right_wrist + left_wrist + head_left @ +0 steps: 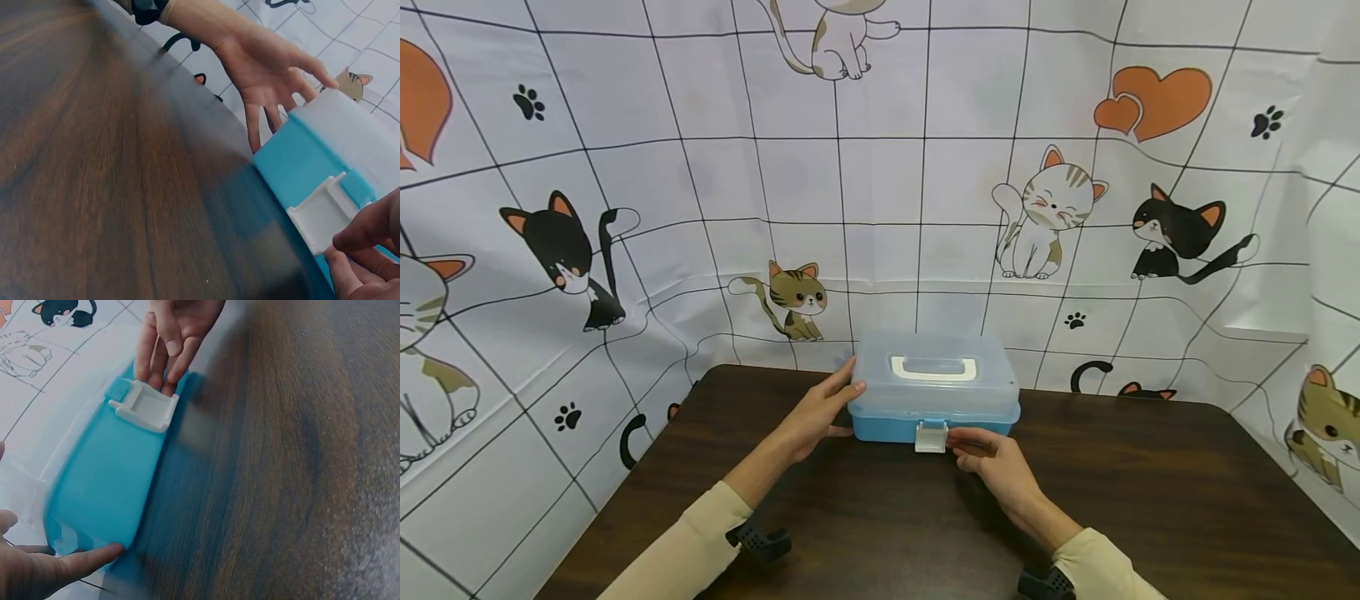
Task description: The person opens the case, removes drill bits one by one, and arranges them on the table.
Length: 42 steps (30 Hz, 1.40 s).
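Note:
A storage box [887,429] with a blue base, a clear lid [936,342] and a white handle [934,368] sits on the table with its lid down. At its front, the white latch [931,437] juts outward from the blue wall. The left hand [812,417] rests against the box's left end, its fingers spread along the side and thumb near the lid edge. Fingertips of the right hand [996,467] touch the right edge of the latch. In the left wrist view, the thumb [167,328] of that hand stands apart from the latch.
The dark wooden table [865,517] runs in front of the box and to both sides. Behind it hangs a white gridded sheet [880,183] printed with cats, hearts and paws. Dark bands [763,542] sit at the wrists over light sleeves.

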### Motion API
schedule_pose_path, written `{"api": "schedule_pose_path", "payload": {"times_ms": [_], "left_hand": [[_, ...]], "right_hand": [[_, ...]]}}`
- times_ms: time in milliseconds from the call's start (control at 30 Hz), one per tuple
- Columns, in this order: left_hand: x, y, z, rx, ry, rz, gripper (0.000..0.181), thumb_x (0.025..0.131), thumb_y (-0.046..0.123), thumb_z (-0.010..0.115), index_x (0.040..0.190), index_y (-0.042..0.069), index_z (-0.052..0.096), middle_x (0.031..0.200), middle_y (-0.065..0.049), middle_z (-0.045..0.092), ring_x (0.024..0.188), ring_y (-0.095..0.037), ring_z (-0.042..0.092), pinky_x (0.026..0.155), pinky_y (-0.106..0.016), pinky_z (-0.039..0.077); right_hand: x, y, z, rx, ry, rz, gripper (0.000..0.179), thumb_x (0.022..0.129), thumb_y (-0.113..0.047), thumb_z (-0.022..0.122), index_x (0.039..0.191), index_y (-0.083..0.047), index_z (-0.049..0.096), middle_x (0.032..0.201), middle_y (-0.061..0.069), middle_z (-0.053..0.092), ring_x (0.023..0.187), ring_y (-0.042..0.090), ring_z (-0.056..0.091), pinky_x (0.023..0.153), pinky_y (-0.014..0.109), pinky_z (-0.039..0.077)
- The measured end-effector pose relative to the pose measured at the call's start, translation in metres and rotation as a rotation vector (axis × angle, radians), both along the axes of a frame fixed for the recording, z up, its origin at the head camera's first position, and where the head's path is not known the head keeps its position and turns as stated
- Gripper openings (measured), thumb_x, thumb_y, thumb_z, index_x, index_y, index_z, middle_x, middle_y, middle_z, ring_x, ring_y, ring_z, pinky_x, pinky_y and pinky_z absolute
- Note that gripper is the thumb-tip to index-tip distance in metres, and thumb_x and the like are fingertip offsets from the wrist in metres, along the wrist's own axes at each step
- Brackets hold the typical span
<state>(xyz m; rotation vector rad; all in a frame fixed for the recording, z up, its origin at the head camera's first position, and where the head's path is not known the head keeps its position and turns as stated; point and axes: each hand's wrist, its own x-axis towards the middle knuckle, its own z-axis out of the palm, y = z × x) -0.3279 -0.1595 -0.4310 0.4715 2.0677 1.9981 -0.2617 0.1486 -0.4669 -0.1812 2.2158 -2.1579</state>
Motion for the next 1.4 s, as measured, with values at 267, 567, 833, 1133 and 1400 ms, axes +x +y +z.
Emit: {"api": "schedule_pose_path", "payload": {"times_ms": [267, 567, 833, 1133, 1400], "left_hand": [[0.001, 0.001, 0.002, -0.008, 0.000, -0.002, 0.078, 0.098, 0.052, 0.066, 0.163, 0.039, 0.023, 0.169, -0.002, 0.004, 0.151, -0.035, 0.017, 0.096, -0.064, 0.047], [0.000, -0.002, -0.001, -0.012, 0.031, -0.052, 0.078, 0.102, 0.045, 0.064, 0.164, 0.034, 0.019, 0.169, -0.001, 0.007, 0.150, -0.036, 0.018, 0.097, -0.065, 0.045], [0.002, -0.006, 0.002, -0.186, 0.118, -0.022, 0.092, 0.096, 0.042, 0.074, 0.165, 0.032, 0.015, 0.169, -0.006, 0.011, 0.148, -0.040, 0.025, 0.109, -0.064, 0.032], [0.000, -0.015, -0.001, -0.339, 0.232, 0.022, 0.107, 0.088, 0.046, 0.081, 0.165, 0.038, 0.007, 0.169, -0.005, 0.009, 0.149, -0.036, 0.023, 0.108, -0.065, 0.034], [-0.006, -0.011, -0.010, -0.510, 0.454, 0.025, 0.119, 0.081, 0.047, 0.087, 0.165, 0.035, 0.004, 0.169, 0.002, 0.003, 0.153, -0.030, 0.007, 0.115, -0.065, 0.019]], "right_hand": [[-0.003, 0.007, 0.005, 0.092, 0.024, 0.050, 0.036, 0.093, 0.010, 0.066, 0.129, 0.005, 0.066, 0.126, 0.021, 0.066, 0.122, 0.035, 0.060, 0.092, 0.037, 0.054], [0.001, 0.034, 0.053, 0.318, 0.028, 0.124, 0.037, 0.100, -0.021, 0.069, 0.126, 0.005, 0.068, 0.121, 0.019, 0.068, 0.108, 0.030, 0.067, 0.096, 0.049, 0.051], [-0.007, 0.073, 0.078, 0.247, 0.339, -0.028, 0.041, 0.100, -0.028, 0.070, 0.127, 0.002, 0.067, 0.115, 0.020, 0.070, 0.100, 0.027, 0.068, 0.083, 0.034, 0.056], [-0.038, 0.096, 0.047, 0.516, 0.515, -0.051, 0.082, 0.094, -0.023, 0.079, 0.161, -0.022, 0.031, 0.156, 0.014, 0.034, 0.134, 0.039, 0.043, 0.099, 0.062, 0.040], [-0.055, 0.102, 0.026, 0.665, 0.592, 0.139, 0.101, 0.086, -0.030, 0.086, 0.164, -0.026, 0.023, 0.167, 0.017, 0.010, 0.147, 0.049, 0.015, 0.095, 0.082, 0.026]]}}
